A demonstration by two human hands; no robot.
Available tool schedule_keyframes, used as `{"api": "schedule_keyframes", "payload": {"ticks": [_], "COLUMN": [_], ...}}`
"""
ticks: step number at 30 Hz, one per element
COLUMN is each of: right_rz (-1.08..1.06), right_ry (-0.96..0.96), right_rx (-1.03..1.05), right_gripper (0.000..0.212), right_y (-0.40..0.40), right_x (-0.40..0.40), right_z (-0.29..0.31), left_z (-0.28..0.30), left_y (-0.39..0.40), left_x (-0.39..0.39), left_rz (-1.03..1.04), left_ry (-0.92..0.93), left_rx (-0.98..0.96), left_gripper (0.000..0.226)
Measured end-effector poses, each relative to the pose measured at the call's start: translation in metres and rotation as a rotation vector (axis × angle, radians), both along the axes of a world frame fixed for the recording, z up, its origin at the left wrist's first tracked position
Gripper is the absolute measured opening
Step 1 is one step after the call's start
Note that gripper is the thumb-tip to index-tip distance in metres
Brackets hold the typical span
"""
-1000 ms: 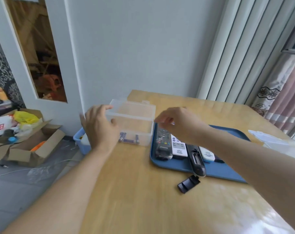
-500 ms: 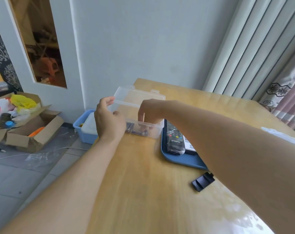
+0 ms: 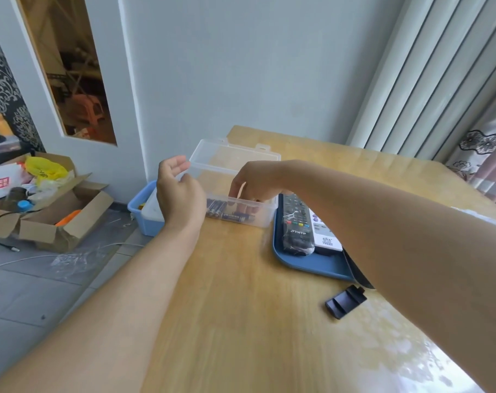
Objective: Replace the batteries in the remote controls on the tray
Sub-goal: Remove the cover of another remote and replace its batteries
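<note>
While the head camera looked down across the wooden table (image 3: 241, 321), the right hand (image 3: 255, 182) reached into the clear plastic box (image 3: 258, 215), its fingers dipped toward the batteries (image 3: 227, 212) lying along the box's bottom; whether they had pinched one could not be told, since the box wall blurred the fingertips. The left hand (image 3: 178, 194) hung at the box's left end with its fingers loosely spread and holding nothing, close to the open lid (image 3: 232, 156), which leaned back behind the box. Just right of the box sat the blue tray (image 3: 306, 263), carrying a black remote (image 3: 295, 225) and a white remote (image 3: 323, 234) side by side, the rest hidden under the right forearm. A black battery cover (image 3: 345, 301) lay on the table just in front of the tray.
</note>
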State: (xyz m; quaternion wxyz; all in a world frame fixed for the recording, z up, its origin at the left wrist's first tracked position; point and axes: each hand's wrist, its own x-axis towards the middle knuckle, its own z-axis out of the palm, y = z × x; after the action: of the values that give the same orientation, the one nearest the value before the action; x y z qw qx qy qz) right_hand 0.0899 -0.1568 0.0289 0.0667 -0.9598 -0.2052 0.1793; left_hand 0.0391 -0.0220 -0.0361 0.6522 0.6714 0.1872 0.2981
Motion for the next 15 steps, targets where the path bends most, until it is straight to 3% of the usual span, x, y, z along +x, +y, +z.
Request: {"api": "schedule_keyframes", "payload": {"ticks": [4,11,15], "right_rz": [0.033,0.107,0.101], "right_ry": [0.025,0.037,0.084], "right_rx": [-0.009,-0.124,-0.091], "right_gripper": [0.037,0.047,0.030], "right_y": [-0.0023,0.0030,0.0023], "right_x": [-0.0015,-0.0047,-0.0015], "right_z": [0.0023,0.0042,0.0039], "left_z": [-0.0010,-0.0021,-0.0031], "left_y": [-0.0029,-0.0028,-0.0028], "left_x": [-0.0003,0.0004,0.0014], "left_rz": [0.007,0.000,-0.005], "left_ry": [-0.022,-0.013,-0.009], "left_rx": [0.039,0.039,0.035], "left_gripper": [0.028,0.025,0.024]}}
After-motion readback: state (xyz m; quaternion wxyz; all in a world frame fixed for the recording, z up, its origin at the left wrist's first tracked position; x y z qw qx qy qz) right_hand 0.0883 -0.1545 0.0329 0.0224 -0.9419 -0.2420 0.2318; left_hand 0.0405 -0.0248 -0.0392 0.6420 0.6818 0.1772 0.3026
